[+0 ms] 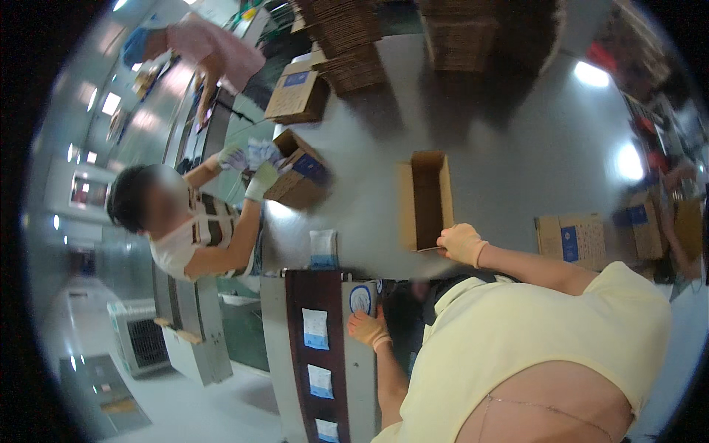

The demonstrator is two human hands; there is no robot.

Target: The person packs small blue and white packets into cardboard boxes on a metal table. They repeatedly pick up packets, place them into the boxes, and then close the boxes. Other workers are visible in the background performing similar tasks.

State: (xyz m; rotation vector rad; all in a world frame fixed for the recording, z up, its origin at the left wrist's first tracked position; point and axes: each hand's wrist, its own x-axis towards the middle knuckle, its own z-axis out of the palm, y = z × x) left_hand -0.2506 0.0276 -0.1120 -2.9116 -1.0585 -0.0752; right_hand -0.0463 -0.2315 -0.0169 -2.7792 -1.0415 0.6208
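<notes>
My right hand, in a thin glove, grips the near end of an open cardboard box. The box stands on the grey table, its flap folded out to the left; no contents show in it. My left hand rests on the side frame of a conveyor, just below a round blue-and-white label. Its fingers look spread, with nothing held. White-and-blue packets lie in a row on the dark belt, and another packet lies on the table past the belt's end.
Across at the left, a co-worker in gloves holds packets over an open carton. A closed carton and stacks of flat cardboard stand at the far side. Another carton sits to my right. A second person works farther back.
</notes>
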